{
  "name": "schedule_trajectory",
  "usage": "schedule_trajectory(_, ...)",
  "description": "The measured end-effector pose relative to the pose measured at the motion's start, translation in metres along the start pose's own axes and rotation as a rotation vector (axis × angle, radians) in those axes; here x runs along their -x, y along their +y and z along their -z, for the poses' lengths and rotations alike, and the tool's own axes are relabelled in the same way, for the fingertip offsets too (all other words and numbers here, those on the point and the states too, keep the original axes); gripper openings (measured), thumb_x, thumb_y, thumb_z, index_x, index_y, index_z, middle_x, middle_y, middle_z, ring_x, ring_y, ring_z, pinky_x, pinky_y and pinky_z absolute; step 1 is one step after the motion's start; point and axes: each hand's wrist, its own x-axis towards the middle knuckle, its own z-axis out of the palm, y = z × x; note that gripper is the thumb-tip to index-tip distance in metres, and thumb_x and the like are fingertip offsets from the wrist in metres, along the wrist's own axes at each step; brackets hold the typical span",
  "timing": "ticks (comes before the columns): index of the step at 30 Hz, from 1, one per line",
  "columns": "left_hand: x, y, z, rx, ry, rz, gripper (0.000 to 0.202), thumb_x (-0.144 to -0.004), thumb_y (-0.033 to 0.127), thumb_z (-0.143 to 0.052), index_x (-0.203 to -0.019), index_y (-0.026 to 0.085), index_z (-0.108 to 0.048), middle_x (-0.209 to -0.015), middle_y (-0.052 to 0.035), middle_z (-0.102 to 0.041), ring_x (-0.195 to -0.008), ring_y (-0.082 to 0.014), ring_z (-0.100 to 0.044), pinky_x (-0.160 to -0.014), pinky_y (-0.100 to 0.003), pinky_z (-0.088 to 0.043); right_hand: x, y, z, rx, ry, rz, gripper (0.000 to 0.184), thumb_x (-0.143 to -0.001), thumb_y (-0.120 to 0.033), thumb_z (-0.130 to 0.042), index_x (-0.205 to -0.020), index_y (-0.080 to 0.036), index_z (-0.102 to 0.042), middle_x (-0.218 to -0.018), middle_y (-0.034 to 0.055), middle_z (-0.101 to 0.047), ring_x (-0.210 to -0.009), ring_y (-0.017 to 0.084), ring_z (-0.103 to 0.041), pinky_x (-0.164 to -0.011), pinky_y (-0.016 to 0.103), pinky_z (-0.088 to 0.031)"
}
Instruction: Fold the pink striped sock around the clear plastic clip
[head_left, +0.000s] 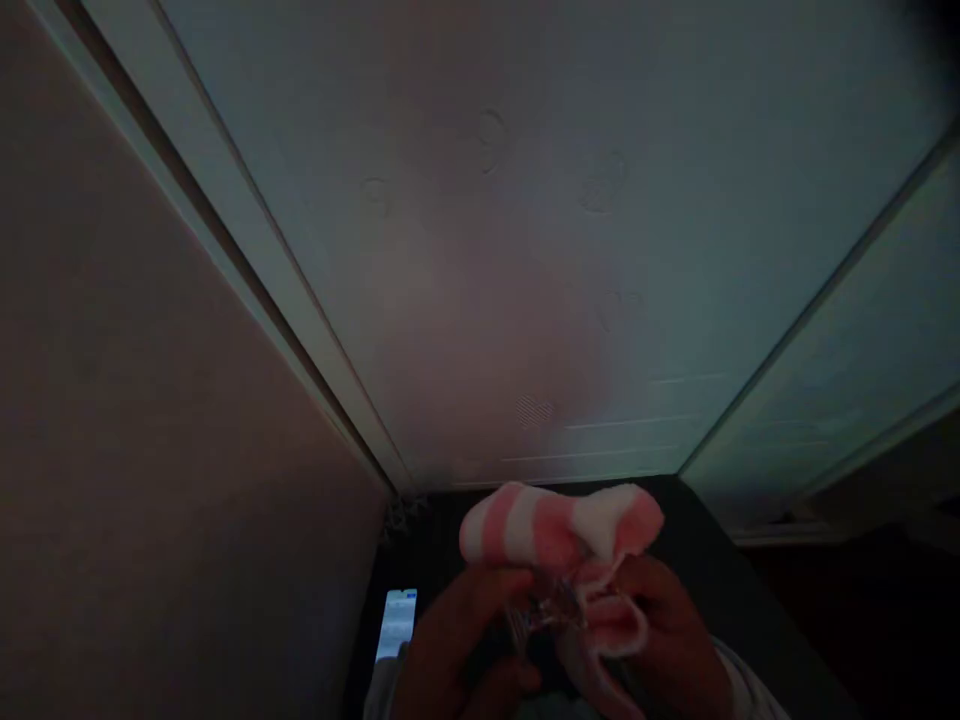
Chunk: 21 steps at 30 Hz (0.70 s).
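Observation:
A pink and white striped sock [559, 528] is held up low in the middle of the dim view. My left hand [457, 650] grips it from below on the left, fingers curled. My right hand [667, 635] pinches its folded pink cuff on the right. Between the hands something small and shiny [551, 605] shows, too dark to make out. The right wrist has a pale sleeve [750, 690].
A lit phone screen [397, 622] lies on a dark surface [705, 560] below left of the hands. A pale panelled door or wall [525, 250] fills the view ahead, with a brown wall [150, 450] on the left.

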Motion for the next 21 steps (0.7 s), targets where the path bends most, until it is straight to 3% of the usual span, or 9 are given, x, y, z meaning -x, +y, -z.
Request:
schedule_trajectory(4,0.004,0.006,-0.010,0.088,0.111,0.106,0.035,-0.073,0.036,-0.058,-0.107,0.027,-0.059,-0.104,-0.0044,-0.064,-0.093,-0.0201,-0.059,-0.084,-0.026,-0.044,0.010,0.008,-0.003,-0.011,0.098,-0.095,0.015,-0.066,-0.031,-0.068,-0.060,-0.021,-0.059,-0.061,0.0002,-0.065,-0.053,0.013,-0.060,-0.048,0.020,-0.048)
schedule_trajectory(8,0.007,0.005,-0.014,0.211,0.109,0.174,0.040,-0.070,0.042,-0.059,-0.105,0.023,-0.060,-0.101,-0.0075,-0.064,-0.090,-0.0228,-0.059,-0.079,-0.028,-0.046,0.014,0.012,-0.005,0.041,0.113,-0.145,0.014,-0.061,-0.022,-0.070,-0.058,-0.021,-0.056,-0.059,-0.0019,-0.062,-0.052,0.012,-0.058,-0.046,0.017,-0.046)
schedule_trajectory(15,0.011,-0.004,-0.017,0.239,0.143,0.312,0.036,-0.070,0.041,-0.060,-0.098,0.021,-0.063,-0.097,-0.0085,-0.065,-0.086,-0.0227,-0.059,-0.077,-0.029,-0.046,0.006,0.007,-0.005,0.195,0.046,-0.033,0.016,-0.071,-0.031,-0.062,-0.058,-0.021,-0.063,-0.055,0.0016,-0.064,-0.049,0.013,-0.059,-0.045,0.019,-0.046)
schedule_trajectory(21,0.011,-0.008,-0.022,0.206,0.196,0.349,0.036,-0.069,0.038,-0.061,-0.101,0.022,-0.063,-0.100,-0.0088,-0.064,-0.087,-0.0228,-0.059,-0.079,-0.030,-0.046,0.007,0.010,0.001,0.246,0.025,0.033,0.024,-0.078,-0.041,-0.052,-0.076,-0.024,-0.070,-0.066,0.0047,-0.069,-0.059,0.017,-0.064,-0.055,0.023,-0.051)
